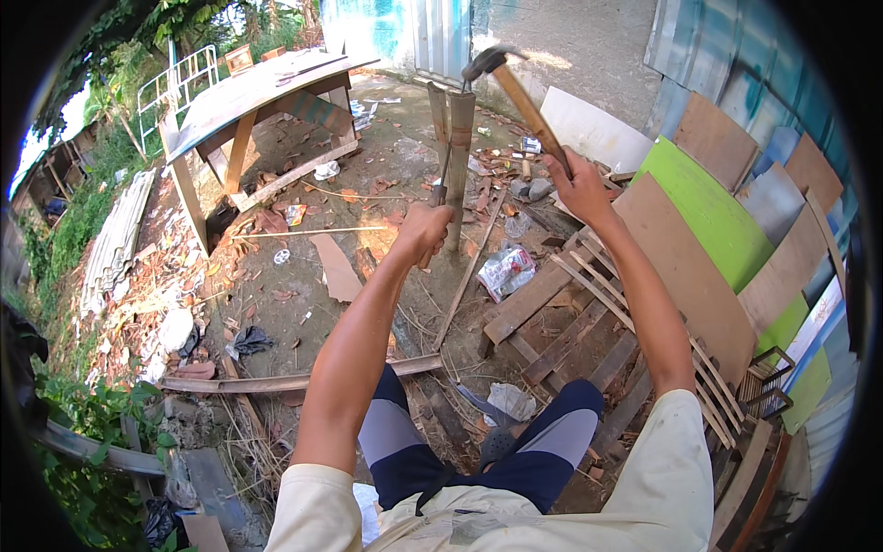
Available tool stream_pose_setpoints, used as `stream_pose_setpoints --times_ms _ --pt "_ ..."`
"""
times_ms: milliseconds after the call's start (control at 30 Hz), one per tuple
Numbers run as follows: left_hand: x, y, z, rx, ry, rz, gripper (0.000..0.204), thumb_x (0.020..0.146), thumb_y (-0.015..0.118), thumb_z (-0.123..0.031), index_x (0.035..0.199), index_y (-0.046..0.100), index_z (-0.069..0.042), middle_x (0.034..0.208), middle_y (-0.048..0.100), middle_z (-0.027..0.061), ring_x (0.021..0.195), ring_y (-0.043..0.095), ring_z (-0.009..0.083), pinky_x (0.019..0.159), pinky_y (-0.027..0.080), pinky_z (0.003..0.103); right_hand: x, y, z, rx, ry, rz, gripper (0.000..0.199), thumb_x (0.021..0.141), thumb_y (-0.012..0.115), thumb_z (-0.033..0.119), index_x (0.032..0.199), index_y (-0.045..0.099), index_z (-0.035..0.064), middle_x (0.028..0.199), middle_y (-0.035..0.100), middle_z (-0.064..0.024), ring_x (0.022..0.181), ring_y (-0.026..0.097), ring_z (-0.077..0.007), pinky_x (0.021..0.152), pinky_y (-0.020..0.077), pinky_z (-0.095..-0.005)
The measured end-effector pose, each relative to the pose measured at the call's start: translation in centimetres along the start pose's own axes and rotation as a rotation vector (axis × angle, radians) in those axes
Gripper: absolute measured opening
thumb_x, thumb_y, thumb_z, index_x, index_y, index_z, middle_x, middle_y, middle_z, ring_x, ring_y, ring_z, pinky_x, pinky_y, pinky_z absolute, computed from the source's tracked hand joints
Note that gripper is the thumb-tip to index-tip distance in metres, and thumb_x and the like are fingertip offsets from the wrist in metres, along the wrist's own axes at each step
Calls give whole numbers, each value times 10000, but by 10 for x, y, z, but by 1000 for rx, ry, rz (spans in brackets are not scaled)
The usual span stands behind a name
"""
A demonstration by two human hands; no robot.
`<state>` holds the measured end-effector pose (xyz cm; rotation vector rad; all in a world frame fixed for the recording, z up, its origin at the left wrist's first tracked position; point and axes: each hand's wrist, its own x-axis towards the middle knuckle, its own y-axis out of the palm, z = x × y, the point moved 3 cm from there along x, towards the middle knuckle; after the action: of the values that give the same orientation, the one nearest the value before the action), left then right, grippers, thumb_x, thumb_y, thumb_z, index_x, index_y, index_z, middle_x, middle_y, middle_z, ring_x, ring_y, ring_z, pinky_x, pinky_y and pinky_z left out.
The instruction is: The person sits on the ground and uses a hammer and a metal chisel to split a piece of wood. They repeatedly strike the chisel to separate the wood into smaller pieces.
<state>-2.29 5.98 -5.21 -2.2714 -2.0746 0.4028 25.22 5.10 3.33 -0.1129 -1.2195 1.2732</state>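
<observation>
Hammer and post are what you have in hand: your right hand (579,189) is wrapped tight around the lower end of a claw hammer with a long brown wooden handle and dark steel head (515,92), raised so the head sits above and just right of the top of the upright post. Gripping that far down the handle gives you the longest swing, and the cocked height looks like room for a blow.

Your left hand (425,230) is closed in a fist around a thin dark metal rod-like tool (441,184), held up against the left side of the upright grey-brown wooden post (457,166). I'd judge you keep it there to steady the tool, fingers well below the hammer's path. What exactly the tool's tip touches, I cannot tell.

The post stands in the dirt directly ahead of both hands, a second narrower grey slat (438,115) just behind its left side.

Below your right forearm lie weathered brown planks (543,294); beyond that arm, bright green and brown board offcuts (708,212) lean stacked. A crumpled white plastic bag (506,269) sits between your hands and knees. Far off beyond your left hand stands a rough wooden table with a slanted top (258,92).
</observation>
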Motion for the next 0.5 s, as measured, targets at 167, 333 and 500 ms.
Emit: stream_pose_setpoints --times_ms 167,333,500 --pt "5 -11 12 -31 2 3 206 803 618 -170 701 505 -31 561 453 26 451 445 153 423 370 337 -22 21 -43 -371 4 255 393 973 571 374 914 600 -13 755 630 -282 765 626 -478 686 466 -543" --pt "9 -12 19 -39 -11 3 198 807 617 -165 713 512 -26 565 448 24 439 429 157 416 360 337 -8 -2 -3 21 70 -142 433 999 546 417 919 593 -7 614 546 -170 553 543 -340 551 410 -428" --pt "15 -2 17 -72 -26 33 193 809 611 -162 720 485 -47 567 438 18 441 418 153 418 364 336 -5 20 -6 -7 -24 -69 423 992 556 400 933 595 -17 656 590 -204 610 594 -381 589 444 -471"
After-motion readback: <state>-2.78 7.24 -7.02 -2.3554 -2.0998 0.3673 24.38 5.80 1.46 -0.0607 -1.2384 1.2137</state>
